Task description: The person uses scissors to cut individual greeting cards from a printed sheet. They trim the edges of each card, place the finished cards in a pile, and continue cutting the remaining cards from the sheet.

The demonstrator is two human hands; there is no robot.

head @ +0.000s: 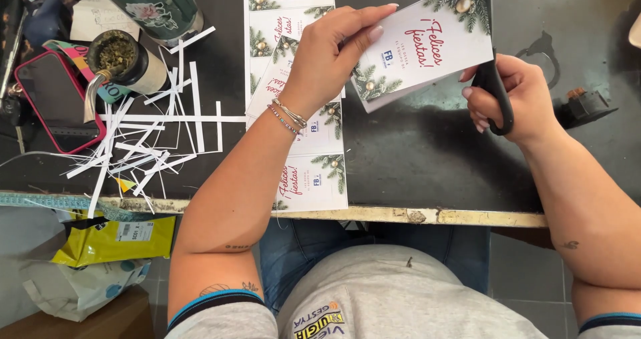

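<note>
My left hand (330,55) grips a white greeting card (427,45) printed with pine sprigs and red script, holding it tilted above the dark table (414,152). My right hand (514,95) is closed around the black handles of a pair of scissors (494,92), whose blade runs up along the card's right edge. Under my left wrist lies a printed sheet (307,145) with several more of the same card design in a column.
A heap of thin white paper strips (153,138) lies at the left. Beside it are a pink-cased phone (57,102), a cup of green herb with a metal straw (120,58) and a dark flask (157,5). A yellow bag (110,239) sits below the table edge.
</note>
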